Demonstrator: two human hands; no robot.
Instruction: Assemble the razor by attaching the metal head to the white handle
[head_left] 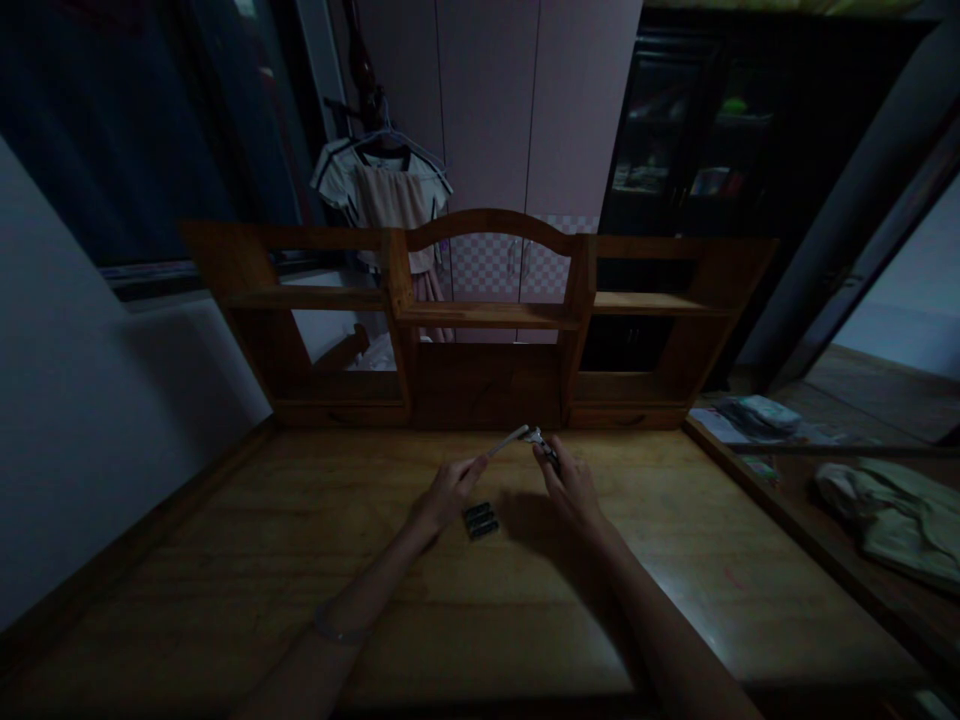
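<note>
In the head view, my left hand [452,490] is closed round a slim white stick, which looks like a toothbrush [510,440]. Its far end points up and to the right. My right hand [571,485] grips a small razor [536,437] with a shiny silver head and a dark handle. The stick's tip meets or nearly meets the razor's head; at this size I cannot tell which. Between my forearms, a small pack of dark pieces in a row [481,520] lies on the wooden desk [315,560]. What those pieces are is too dim to tell.
A wooden shelf unit [487,318] with open compartments runs along the desk's back edge. To the right lie a light green cloth [892,515] and a plastic-wrapped bundle [761,413]. A white wall [120,400] borders the left side. The room is dim.
</note>
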